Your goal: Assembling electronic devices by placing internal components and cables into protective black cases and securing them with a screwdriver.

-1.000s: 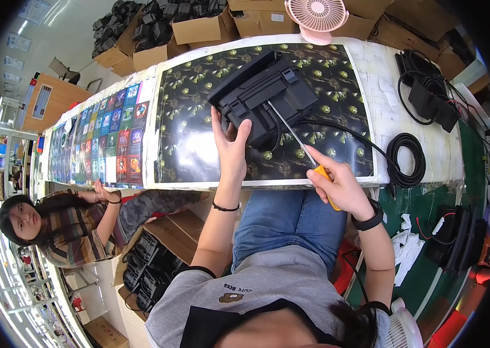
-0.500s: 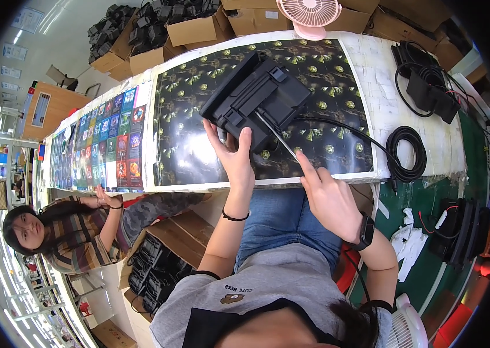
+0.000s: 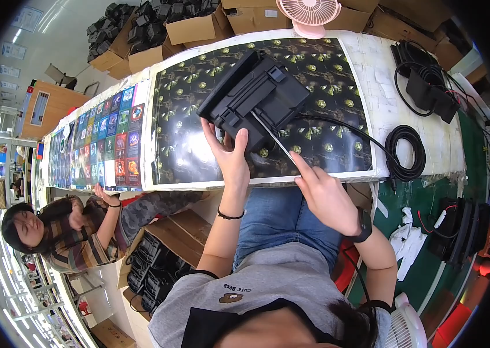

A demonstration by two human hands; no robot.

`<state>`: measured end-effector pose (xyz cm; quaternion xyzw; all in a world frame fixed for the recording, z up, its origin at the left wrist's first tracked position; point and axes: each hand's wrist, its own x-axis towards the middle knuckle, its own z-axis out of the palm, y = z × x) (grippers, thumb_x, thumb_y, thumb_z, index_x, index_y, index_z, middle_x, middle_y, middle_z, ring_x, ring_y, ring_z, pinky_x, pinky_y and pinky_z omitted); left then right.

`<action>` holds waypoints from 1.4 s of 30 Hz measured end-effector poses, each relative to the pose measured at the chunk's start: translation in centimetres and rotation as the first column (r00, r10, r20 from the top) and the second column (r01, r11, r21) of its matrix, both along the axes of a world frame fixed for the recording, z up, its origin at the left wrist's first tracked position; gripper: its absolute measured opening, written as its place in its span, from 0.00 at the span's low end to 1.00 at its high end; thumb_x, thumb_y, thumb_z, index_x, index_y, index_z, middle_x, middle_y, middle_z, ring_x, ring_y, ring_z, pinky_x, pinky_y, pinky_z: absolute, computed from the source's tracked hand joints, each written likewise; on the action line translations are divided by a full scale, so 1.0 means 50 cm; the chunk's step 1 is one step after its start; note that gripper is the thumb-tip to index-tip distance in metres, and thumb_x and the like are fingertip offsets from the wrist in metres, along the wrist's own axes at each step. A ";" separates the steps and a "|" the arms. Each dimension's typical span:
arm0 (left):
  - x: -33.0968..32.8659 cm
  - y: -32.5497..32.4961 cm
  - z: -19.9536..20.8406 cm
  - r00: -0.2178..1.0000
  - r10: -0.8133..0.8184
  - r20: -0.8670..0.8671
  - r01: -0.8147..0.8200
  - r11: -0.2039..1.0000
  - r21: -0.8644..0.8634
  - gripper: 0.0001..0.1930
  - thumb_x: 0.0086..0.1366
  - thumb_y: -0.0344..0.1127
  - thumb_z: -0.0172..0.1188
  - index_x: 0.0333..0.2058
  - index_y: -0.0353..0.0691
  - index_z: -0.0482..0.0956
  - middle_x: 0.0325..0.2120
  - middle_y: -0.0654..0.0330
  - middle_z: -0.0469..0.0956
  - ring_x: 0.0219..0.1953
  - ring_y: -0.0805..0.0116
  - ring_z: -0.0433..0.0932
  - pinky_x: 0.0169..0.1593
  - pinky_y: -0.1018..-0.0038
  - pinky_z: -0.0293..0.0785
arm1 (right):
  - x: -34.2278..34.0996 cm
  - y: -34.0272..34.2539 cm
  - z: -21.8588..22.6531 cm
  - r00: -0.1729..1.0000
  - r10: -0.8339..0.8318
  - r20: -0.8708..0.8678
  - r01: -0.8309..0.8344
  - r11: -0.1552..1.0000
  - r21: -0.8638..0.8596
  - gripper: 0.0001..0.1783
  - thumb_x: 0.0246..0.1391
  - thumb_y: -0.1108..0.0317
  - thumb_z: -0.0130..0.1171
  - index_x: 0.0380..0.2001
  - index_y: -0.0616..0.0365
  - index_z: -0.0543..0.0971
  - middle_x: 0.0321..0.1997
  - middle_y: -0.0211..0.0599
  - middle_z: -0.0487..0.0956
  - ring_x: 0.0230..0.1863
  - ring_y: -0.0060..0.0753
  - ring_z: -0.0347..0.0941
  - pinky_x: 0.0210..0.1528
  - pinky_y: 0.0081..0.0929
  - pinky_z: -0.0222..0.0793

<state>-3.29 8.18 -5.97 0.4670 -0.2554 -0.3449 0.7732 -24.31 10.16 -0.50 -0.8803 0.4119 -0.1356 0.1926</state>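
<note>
A black plastic device housing (image 3: 256,95) with a hinged flap and clips sits tilted over the dark patterned mat. My left hand (image 3: 232,156) grips its near left edge, thumb on top and fingers underneath. From its right side runs a black cable (image 3: 338,124). My right hand (image 3: 327,197) pinches a slim silver metal tool (image 3: 274,137), index finger stretched along it. The tool's far end reaches into the housing near the middle; its exact kind and tip are hidden.
On the right of the table lie a coiled black cable (image 3: 405,152) and black units with cords (image 3: 430,90). A pink fan (image 3: 310,14) stands at the far edge. Cartons of black parts (image 3: 190,29) stand behind. At the left sits a co-worker (image 3: 82,232); a carton (image 3: 181,238) stands between us.
The housing and both my hands have shifted slightly left and toward the far side. The tool stays in the housing. The co-worker's head has turned and a hand has come up.
</note>
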 end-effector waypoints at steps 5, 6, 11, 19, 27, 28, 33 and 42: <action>0.011 -0.006 0.003 0.998 -0.040 0.053 0.042 0.999 -0.021 0.52 0.55 0.23 0.66 0.72 0.46 0.41 0.68 0.54 0.45 0.64 0.55 0.59 0.65 0.65 0.59 | -0.005 -0.025 0.005 0.885 -0.167 0.435 -0.164 0.761 0.628 0.28 0.65 0.71 0.48 0.67 0.57 0.61 0.20 0.46 0.73 0.20 0.45 0.72 0.26 0.36 0.70; 0.012 -0.006 0.003 0.998 -0.041 0.055 0.043 0.999 -0.022 0.52 0.55 0.23 0.66 0.72 0.46 0.41 0.68 0.54 0.45 0.64 0.55 0.59 0.65 0.65 0.59 | -0.003 -0.028 0.017 0.887 -0.256 0.386 -0.179 0.579 0.795 0.27 0.65 0.70 0.49 0.66 0.59 0.62 0.21 0.50 0.76 0.25 0.57 0.76 0.28 0.42 0.71; 0.029 -0.004 -0.009 0.985 -0.105 -0.140 0.092 0.991 -0.095 0.48 0.57 0.23 0.64 0.71 0.45 0.44 0.66 0.55 0.51 0.62 0.61 0.62 0.63 0.69 0.62 | -0.029 -0.044 0.069 0.940 -0.057 0.336 -0.180 0.753 0.633 0.27 0.65 0.67 0.50 0.66 0.61 0.62 0.22 0.50 0.77 0.25 0.58 0.77 0.31 0.42 0.71; 0.056 0.041 -0.042 0.929 -0.252 -0.271 0.199 0.958 -0.208 0.50 0.53 0.36 0.68 0.71 0.49 0.47 0.61 0.56 0.61 0.62 0.60 0.65 0.62 0.63 0.68 | -0.111 -0.072 0.111 0.776 -0.369 0.511 0.032 0.832 0.553 0.12 0.59 0.70 0.61 0.46 0.55 0.76 0.20 0.23 0.70 0.16 0.10 0.63 0.18 0.14 0.59; 0.051 0.066 -0.063 0.895 -0.385 -0.225 0.355 0.920 -0.163 0.55 0.45 0.43 0.71 0.70 0.44 0.48 0.61 0.54 0.62 0.62 0.56 0.66 0.63 0.61 0.68 | -0.073 -0.121 -0.001 0.378 -0.551 0.744 0.016 0.808 0.589 0.10 0.59 0.73 0.59 0.38 0.55 0.68 0.48 0.35 0.78 0.27 0.09 0.67 0.20 0.10 0.64; 0.051 0.069 -0.061 0.889 -0.396 -0.228 0.367 0.916 -0.160 0.55 0.45 0.43 0.71 0.70 0.44 0.48 0.61 0.54 0.62 0.62 0.56 0.66 0.63 0.61 0.68 | -0.068 -0.123 -0.010 0.348 -0.560 0.752 0.000 0.802 0.597 0.11 0.58 0.74 0.61 0.38 0.54 0.68 0.49 0.35 0.77 0.27 0.10 0.67 0.20 0.11 0.65; 0.047 0.072 -0.053 0.890 -0.409 -0.202 0.389 0.912 -0.130 0.58 0.42 0.46 0.74 0.69 0.43 0.49 0.61 0.53 0.63 0.61 0.55 0.67 0.63 0.60 0.69 | -0.059 -0.120 -0.019 0.327 -0.535 0.779 -0.012 0.822 0.569 0.12 0.56 0.75 0.62 0.36 0.53 0.67 0.48 0.37 0.78 0.26 0.09 0.67 0.21 0.10 0.65; 0.073 0.078 -0.072 0.816 -0.544 -0.195 0.564 0.823 0.065 0.41 0.59 0.53 0.55 0.66 0.37 0.56 0.59 0.50 0.67 0.58 0.60 0.71 0.58 0.65 0.72 | -0.079 -0.119 -0.042 0.293 -0.391 0.873 -0.064 0.903 0.426 0.11 0.57 0.78 0.60 0.33 0.53 0.67 0.47 0.40 0.81 0.20 0.08 0.65 0.20 0.10 0.63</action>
